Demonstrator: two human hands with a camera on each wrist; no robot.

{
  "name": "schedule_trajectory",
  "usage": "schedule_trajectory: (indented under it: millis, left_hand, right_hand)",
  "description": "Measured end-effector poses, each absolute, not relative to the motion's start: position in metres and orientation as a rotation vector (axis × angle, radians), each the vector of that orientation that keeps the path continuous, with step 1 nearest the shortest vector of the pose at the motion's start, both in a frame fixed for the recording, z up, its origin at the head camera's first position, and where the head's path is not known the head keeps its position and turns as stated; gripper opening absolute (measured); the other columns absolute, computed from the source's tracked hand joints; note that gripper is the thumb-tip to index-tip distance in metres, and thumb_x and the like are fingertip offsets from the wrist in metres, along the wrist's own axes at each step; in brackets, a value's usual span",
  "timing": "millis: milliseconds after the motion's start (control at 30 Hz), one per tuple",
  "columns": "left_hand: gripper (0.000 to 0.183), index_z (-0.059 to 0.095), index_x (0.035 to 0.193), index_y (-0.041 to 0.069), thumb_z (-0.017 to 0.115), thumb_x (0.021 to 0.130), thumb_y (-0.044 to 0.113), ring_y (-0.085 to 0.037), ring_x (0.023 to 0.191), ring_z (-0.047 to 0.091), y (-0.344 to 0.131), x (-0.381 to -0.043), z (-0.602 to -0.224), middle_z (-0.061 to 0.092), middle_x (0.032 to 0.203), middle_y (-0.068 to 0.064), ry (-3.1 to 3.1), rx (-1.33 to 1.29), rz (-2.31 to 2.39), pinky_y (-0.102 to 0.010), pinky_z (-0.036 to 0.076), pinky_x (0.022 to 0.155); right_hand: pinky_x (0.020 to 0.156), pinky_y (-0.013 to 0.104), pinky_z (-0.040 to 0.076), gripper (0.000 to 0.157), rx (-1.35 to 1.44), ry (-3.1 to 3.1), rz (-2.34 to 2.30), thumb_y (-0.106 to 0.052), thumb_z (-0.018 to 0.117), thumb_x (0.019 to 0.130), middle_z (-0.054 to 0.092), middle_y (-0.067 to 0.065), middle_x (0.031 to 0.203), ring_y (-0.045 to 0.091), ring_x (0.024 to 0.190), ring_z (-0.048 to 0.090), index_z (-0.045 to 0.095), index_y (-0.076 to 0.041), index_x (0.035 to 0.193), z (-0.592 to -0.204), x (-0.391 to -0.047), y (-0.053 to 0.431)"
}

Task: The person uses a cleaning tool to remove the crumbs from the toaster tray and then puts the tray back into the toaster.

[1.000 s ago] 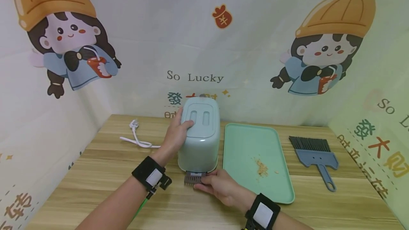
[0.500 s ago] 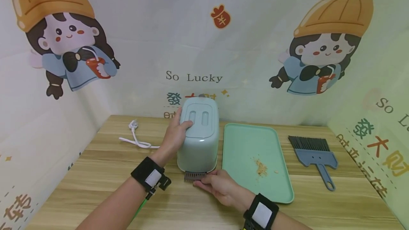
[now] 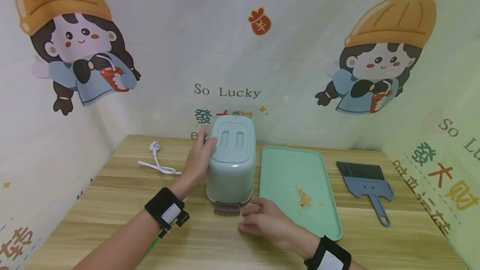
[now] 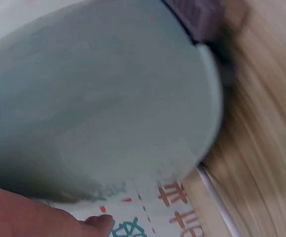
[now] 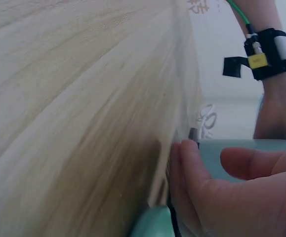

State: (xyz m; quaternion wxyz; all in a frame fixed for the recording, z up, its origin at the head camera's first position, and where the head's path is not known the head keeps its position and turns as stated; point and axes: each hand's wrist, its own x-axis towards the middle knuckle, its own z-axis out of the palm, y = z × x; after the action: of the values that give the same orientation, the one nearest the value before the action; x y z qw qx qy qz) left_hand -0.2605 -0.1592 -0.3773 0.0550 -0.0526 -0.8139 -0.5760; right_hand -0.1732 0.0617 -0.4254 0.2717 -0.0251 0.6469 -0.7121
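A pale green toaster (image 3: 231, 178) with two slot-shaped marks on its lid stands upright on the table. At the foot of its near end, a ribbed grey-brown piece (image 3: 227, 209) sticks out a little. My left hand (image 3: 196, 159) is at the toaster's left side, fingers extended and thumb by the lid's edge; in the left wrist view its fingers (image 4: 44, 219) show beside the blurred toaster wall. My right hand (image 3: 268, 222) is just right of the ribbed piece, holding nothing, its fingers parted from the thumb. The right wrist view shows these fingers (image 5: 194, 170) close over the wood.
A green tray (image 3: 292, 166) with a small heap of crumbs (image 3: 304, 199) lies right of the toaster. Farther right is a blue-handled brush (image 3: 369, 186) with dark bristles. A white cord with a plug (image 3: 159, 163) lies on the left. A printed cloth hangs behind.
The ribbed piece has gone farther in under the toaster. My right hand has let go of it and moved slightly right. My left hand has loosened and shifted left.
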Motion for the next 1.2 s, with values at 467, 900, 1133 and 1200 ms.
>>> schedule_trajectory:
  millis: [467, 900, 1133, 1200]
  left_hand:
    - [0.108, 0.000, 0.152, 0.024, 0.069, 0.078, 0.061, -0.030, 0.139, 0.018, -0.211, -0.221, -0.436, 0.014, 0.156, -0.009, -2.686, -0.499, -1.047, -0.059, 0.024, 0.107]
    - [0.139, -0.008, 0.150, 0.032, 0.092, 0.054, 0.035, -0.019, 0.136, 0.024, -0.192, -0.211, -0.454, 0.017, 0.155, -0.002, -2.729, -0.657, -1.191, -0.047, 0.026, 0.109]
    - [0.140, -0.005, 0.151, 0.031, 0.094, 0.053, 0.015, -0.016, 0.135, 0.026, -0.185, -0.212, -0.451, 0.021, 0.152, 0.003, -2.636, -0.771, -1.263, -0.042, 0.027, 0.109]
    - [0.140, -0.006, 0.151, 0.031, 0.093, 0.053, 0.013, -0.018, 0.134, 0.028, -0.185, -0.211, -0.451, 0.023, 0.152, 0.000, -2.636, -0.769, -1.248, -0.043, 0.029, 0.108]
  right_hand:
    - [0.101, 0.045, 0.040, 0.093, -0.691, 2.725, -1.453, -0.013, 0.076, 0.080, 0.030, 0.015, 0.149, 0.033, 0.127, 0.040, 0.015, -0.004, 0.149, -0.437, -0.197, 0.081]
    - [0.110, 0.041, 0.025, 0.128, -0.693, 2.800, -1.408, -0.027, 0.088, 0.067, 0.017, 0.008, 0.155, 0.018, 0.136, 0.022, -0.008, -0.020, 0.151, -0.457, -0.206, 0.061]
    - [0.109, 0.041, 0.029, 0.129, -0.745, 2.768, -1.460, -0.018, 0.088, 0.067, 0.019, 0.009, 0.155, 0.019, 0.135, 0.025, -0.011, -0.016, 0.151, -0.457, -0.206, 0.055]
    - [0.109, 0.040, 0.030, 0.130, -0.749, 2.779, -1.446, -0.017, 0.088, 0.067, 0.020, 0.009, 0.155, 0.018, 0.135, 0.026, -0.011, -0.015, 0.151, -0.458, -0.206, 0.055]
